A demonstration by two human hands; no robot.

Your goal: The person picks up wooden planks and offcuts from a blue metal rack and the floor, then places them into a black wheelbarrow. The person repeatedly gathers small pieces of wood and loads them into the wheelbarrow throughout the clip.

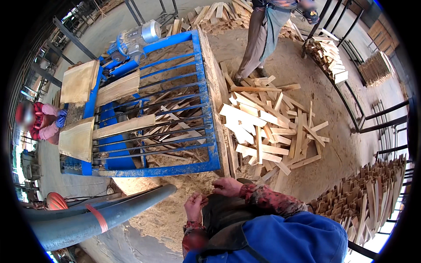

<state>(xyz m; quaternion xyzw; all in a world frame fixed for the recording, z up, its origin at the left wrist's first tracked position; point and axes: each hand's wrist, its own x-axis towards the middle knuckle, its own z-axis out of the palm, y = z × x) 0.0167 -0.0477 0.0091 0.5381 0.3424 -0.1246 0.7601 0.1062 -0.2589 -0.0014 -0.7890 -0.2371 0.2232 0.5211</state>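
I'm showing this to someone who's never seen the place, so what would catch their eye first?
The big blue steel-framed machine with bar rails at centre left, carrying pale wooden boards, stands out most. Right of it, a loose heap of light cut wood offcuts sprawls over the sawdust-covered floor. At the bottom, the person's left hand and right hand rest on a dark apron, beside a thick grey pipe.

sawmill workshop | blue saw machine | sawdust floor | cut wood slats
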